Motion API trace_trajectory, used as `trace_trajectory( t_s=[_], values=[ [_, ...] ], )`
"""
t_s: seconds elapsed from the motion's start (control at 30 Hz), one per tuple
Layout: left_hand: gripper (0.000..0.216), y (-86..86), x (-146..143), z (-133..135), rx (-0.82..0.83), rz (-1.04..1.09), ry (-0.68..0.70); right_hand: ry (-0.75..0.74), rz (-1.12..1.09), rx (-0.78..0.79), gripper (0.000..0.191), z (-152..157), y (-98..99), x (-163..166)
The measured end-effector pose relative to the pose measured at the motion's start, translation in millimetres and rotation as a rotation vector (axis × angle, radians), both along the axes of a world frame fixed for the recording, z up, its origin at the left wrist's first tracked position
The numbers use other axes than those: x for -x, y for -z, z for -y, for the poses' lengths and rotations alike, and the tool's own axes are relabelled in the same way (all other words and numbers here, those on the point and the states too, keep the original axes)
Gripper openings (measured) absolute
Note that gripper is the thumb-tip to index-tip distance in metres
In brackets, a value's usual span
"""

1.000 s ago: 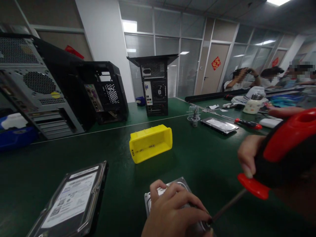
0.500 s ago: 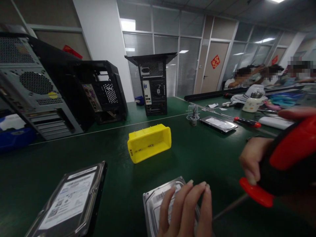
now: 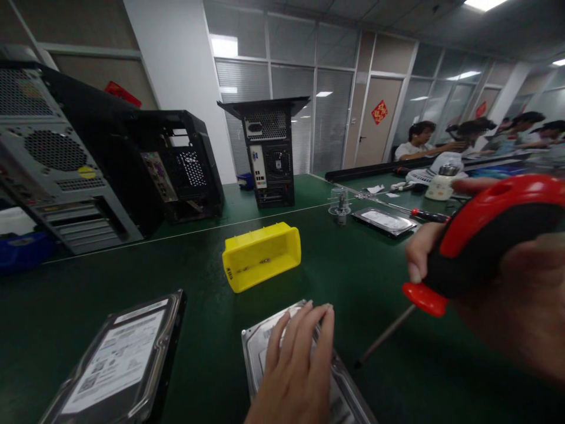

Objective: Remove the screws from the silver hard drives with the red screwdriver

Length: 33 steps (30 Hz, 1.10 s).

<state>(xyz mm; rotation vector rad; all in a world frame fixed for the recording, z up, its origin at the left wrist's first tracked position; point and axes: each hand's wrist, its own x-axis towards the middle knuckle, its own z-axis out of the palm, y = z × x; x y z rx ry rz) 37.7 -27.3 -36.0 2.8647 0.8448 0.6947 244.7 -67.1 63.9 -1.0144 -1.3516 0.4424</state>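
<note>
My left hand (image 3: pixel 296 365) lies across the top of a silver hard drive (image 3: pixel 258 341), fingers stretched out close together, fingertips near its far edge. It covers much of the drive's label, and the thumb is hidden. My right hand (image 3: pixel 507 312) is wrapped round the thick red and black handle of a screwdriver (image 3: pixel 463 247). The shaft slants down to the left, its dark tip above the table beside the drive's right edge, not touching it. Farther left lies a second hard drive (image 3: pixel 119 353) with a white label.
Beyond the drives, a yellow bin (image 3: pixel 260 244) on its side holds small screws. Computer cases (image 3: pixel 269 147) stand behind. A third drive (image 3: pixel 384 221), a clear plastic cup (image 3: pixel 339 203) and another screwdriver (image 3: pixel 426 214) lie back right. Several people (image 3: pixel 417 144) sit farther off.
My left hand has slid left and lies flatter across the drive. The screwdriver has risen and moved left, its tip now in plain sight. The view has turned slightly right.
</note>
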Motion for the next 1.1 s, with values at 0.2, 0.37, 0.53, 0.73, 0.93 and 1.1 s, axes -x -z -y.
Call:
trace_trajectory(
  t_s=[0.2,0.37,0.53,0.73,0.93,1.1],
  values=[
    [0.089,-14.9,9.0,-15.3,0.141,-0.077,0.1,0.01,-0.072,-0.069,0.044,-4.2,-0.2,2.6],
    [0.098,-20.7,9.1,-14.3,0.172,-0.148,0.102,-0.019,-0.067,-0.041,0.039,-2.5,4.6,4.2],
    [0.106,-16.2,9.7,-19.4,0.199,-0.089,0.15,-0.008,-0.048,-0.058,0.039,-1.4,6.2,5.1],
    [0.095,-47.0,5.1,-17.6,0.483,-0.272,0.138,-0.021,-0.029,-0.09,0.043,-4.1,6.3,3.6],
    [0.096,-56.2,2.3,-16.4,0.593,-0.273,0.119,-0.046,-0.013,-0.096,0.04,-4.3,8.1,3.3],
    [0.107,-45.0,5.5,-22.5,0.636,-0.08,0.152,-0.075,-0.006,-0.089,0.038,-3.0,11.6,-1.2]
  ],
)
